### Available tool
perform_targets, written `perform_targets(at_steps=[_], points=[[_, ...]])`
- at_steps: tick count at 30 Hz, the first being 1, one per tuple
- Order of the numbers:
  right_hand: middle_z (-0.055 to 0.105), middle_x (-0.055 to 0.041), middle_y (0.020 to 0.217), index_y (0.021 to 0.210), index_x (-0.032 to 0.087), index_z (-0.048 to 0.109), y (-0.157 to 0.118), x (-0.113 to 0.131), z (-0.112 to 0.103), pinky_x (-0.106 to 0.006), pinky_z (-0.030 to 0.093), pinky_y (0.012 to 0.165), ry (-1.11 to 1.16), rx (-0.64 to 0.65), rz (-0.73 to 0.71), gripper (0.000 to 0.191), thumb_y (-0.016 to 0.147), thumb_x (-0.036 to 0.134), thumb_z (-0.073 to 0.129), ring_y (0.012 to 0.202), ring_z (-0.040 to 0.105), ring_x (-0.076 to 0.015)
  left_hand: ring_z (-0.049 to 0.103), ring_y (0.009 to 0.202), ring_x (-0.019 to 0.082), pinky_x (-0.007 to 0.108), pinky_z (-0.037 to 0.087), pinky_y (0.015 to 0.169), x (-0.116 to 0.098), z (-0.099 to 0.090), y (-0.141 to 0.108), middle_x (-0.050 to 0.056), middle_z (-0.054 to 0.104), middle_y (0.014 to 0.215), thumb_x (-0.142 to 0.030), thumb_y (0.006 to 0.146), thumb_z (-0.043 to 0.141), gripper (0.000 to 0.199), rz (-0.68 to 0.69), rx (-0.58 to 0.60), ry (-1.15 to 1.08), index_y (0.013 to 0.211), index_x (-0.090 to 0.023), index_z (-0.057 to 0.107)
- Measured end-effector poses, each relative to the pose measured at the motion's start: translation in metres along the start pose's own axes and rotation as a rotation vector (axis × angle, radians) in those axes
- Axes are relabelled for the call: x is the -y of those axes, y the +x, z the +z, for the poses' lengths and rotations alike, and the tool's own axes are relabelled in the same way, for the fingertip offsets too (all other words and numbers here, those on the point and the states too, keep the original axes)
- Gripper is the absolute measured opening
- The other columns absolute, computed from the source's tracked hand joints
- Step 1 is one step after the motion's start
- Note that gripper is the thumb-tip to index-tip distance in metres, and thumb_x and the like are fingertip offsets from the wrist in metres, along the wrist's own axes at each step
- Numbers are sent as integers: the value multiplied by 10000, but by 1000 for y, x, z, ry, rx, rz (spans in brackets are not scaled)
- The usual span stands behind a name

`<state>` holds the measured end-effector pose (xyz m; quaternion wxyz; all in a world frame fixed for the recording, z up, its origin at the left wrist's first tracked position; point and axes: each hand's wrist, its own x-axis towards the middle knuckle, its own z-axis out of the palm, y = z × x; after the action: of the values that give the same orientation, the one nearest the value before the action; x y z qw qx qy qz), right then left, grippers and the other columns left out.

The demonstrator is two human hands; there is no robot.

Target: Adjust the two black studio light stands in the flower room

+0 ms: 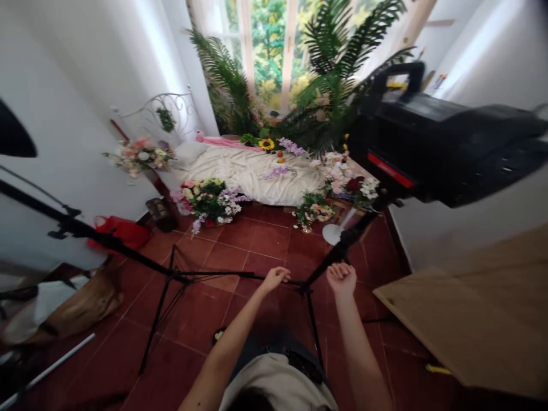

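My left hand (pixel 276 278) is held low in front of me with its fingers curled, left of the right light stand (pixel 325 260); whether anything is inside the curl cannot be made out. Just right of that stand's black pole is my right hand (pixel 342 278), its fingers bent in toward the palm, and nothing shows in them. The stand carries a large black studio light (pixel 445 148) at the upper right. A second black stand (pixel 124 246) leans in from the left, its legs spread on the floor.
A bed with cream cloth (pixel 252 171) stands ahead, with flower bunches (pixel 208 200) along its front. Palm leaves frame the window. A red bag (pixel 122 228) lies left, a large brown board (pixel 479 314) is at right, and a white pole (pixel 60 362) is on the floor.
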<state>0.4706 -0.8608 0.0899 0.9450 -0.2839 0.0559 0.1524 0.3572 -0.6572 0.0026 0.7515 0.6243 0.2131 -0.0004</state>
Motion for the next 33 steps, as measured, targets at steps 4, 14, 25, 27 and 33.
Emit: perform_targets(at_steps=[4,14,25,27,33], points=[[256,73,446,506,192,258,0,-24,3,-205,266,400,-51,-1,-25,252,611,151,484,374,271,-70,612,585,156,307,489,649,29,-123,-47,42,648,626,-470,633,680,359,-103,-289,23,729,-130,619],[277,77,490,567,204,315,-26,-230,119,-199,285,397,-226,210,327,199,620,204,507,393,303,-68,619,648,172,309,488,669,43,-418,-199,28,644,631,-404,671,645,262,-127,-839,-33,690,-147,598],[488,48,576,724,221,482,-133,-502,250,-207,423,472,-529,597,1045,83,789,270,499,461,458,-79,594,592,130,277,492,661,-1,-544,-273,49,643,634,-273,737,584,157,59,-1048,-132,723,-122,627],[543,35,615,785,214,536,-148,-539,269,-203,435,486,-596,622,1159,62,798,273,521,491,499,-80,590,598,124,281,492,669,-11,-552,-267,53,638,648,-264,747,577,159,122,-1062,-138,748,-114,630],[662,-11,736,871,198,600,-145,-629,345,-185,433,470,-803,848,1115,157,829,319,509,509,550,-82,597,747,131,297,481,777,-47,-586,-244,64,651,818,-198,719,609,150,242,-1246,-94,857,-141,618]])
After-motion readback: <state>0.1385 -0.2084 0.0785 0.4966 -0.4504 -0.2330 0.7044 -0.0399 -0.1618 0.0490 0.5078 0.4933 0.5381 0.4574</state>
